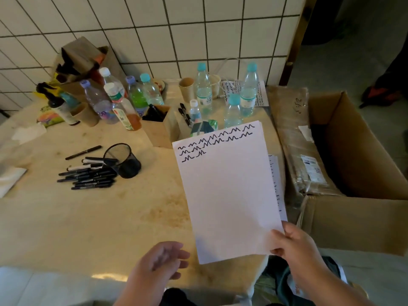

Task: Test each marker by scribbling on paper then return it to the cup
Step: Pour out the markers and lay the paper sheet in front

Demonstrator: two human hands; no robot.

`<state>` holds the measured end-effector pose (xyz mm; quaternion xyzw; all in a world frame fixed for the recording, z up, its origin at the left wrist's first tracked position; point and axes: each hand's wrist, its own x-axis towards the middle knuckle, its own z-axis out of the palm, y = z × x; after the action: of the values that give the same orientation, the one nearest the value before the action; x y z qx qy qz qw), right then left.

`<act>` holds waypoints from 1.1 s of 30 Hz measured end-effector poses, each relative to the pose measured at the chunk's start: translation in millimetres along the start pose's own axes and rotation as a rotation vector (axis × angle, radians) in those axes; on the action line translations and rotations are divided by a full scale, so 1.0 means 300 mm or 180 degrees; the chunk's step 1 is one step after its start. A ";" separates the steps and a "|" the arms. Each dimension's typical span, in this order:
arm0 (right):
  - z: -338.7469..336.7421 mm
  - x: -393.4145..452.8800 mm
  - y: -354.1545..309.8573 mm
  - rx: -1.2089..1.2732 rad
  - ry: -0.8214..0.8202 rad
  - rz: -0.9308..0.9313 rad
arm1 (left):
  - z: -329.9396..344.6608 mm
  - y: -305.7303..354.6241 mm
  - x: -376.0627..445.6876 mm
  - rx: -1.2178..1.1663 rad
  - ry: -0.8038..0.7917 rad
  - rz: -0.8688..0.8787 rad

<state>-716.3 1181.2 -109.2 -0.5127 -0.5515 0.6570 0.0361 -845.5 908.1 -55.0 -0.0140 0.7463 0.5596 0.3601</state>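
1. Right hand [295, 241] pinching the near right corner of a white paper sheet [227, 195], thumb on top, fingers curled beneath.
2. Sheet lifted and tilted over the right part of the counter [88, 217]; three rows of black scribbles [212, 140] along its far edge, the rest blank.
3. Left hand [161, 261] hovering near the sheet's near left corner, fingers loosely curled, holding nothing, not touching the paper.
4. Black mesh cup [122, 160] tipped on its side on the counter, mouth toward the left.
5. Pile of black markers [88, 175] lying just beside the cup's mouth, one marker [84, 152] apart behind the pile.
6. Farther back: plastic bottles [203, 89], paper cups [186, 88], a small cardboard holder [161, 131] with dark pens.
7. Open cardboard box [357, 173] just right of the counter.
8. More scribbled sheets [277, 184] under the held one.
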 end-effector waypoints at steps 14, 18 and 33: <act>0.632 0.009 -0.085 0.0555 0.0291 -0.0123 | -0.554 0.056 0.292 -0.0087 -0.0275 -0.0149; 0.784 0.023 -0.102 0.0483 0.0474 -0.0177 | -0.687 0.073 0.362 -0.0010 -0.0346 -0.0231; 0.924 -0.085 -0.082 0.0315 -0.0041 -0.0319 | -0.842 0.055 0.248 -0.0116 0.0138 -0.0057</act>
<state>-914.8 984.4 -111.4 -0.4778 -0.5435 0.6841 0.0907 -1039.5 729.2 -53.5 -0.0393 0.7435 0.5694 0.3486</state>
